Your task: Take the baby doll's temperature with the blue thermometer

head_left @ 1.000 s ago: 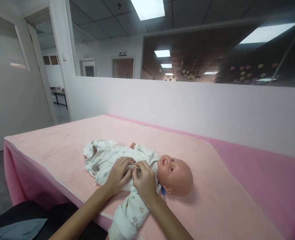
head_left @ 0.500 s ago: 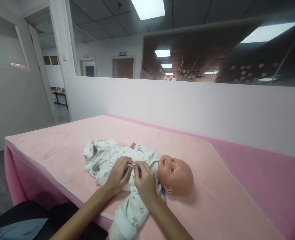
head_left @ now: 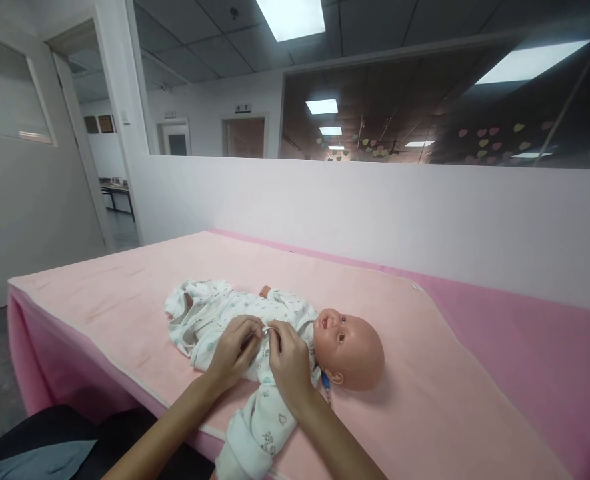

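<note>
A baby doll (head_left: 355, 352) lies on its back, its head to the right. It wears a white printed wrap outfit (head_left: 202, 317) with loose leg ends at the left and one sleeve (head_left: 267, 420) reaching toward me. Over the doll's chest, a thin white fabric tie (head_left: 265, 330) shows in a small bunch between my fingertips. My left hand (head_left: 235, 345) is closed in a pinch at the tie's left side. From the right, my right hand (head_left: 291, 359) pinches it too, thumb and forefinger together. Both hands partly cover the outfit's front.
A light pink cover (head_left: 435, 400) lies over a darker pink cloth (head_left: 525, 333) on the table. Something small and blue (head_left: 325, 381) sits by the doll's neck. Behind the table stands a white wall (head_left: 375, 207) with a window above. A door (head_left: 29, 187) is at the left.
The white tie, stretched almost straight between my fingers before, is now shorter and bunched up. My fingertips have shifted slightly around it. The doll stays in place.
</note>
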`<state>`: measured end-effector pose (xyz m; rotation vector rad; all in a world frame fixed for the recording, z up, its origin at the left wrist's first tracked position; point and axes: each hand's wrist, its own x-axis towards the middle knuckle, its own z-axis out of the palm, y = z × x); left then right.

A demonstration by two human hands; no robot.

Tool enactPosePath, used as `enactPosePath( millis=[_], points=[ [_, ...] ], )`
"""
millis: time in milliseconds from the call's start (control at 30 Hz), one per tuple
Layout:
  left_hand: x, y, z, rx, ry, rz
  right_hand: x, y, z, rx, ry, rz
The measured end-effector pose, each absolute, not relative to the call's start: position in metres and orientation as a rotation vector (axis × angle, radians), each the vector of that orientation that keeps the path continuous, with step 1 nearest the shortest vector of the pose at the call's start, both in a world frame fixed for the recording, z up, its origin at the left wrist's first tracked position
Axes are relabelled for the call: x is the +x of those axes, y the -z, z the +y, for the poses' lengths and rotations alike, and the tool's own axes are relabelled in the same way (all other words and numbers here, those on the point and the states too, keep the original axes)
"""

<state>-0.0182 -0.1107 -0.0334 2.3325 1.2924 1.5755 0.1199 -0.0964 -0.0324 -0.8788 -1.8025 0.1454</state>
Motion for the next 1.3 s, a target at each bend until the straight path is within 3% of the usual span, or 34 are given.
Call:
enactPosePath(
  millis=[333, 1300],
  points=[
    [-0.021, 0.043, -0.109, 2.299, -1.764, 1.373, 0.121, 0.032, -0.098, -0.867, -0.130, -1.794],
    [-0.022, 0.041, -0.111, 2.131, -1.653, 1.295, 0.123, 0.026, -0.105, -0.779, -0.054, -1.933]
  ],
)
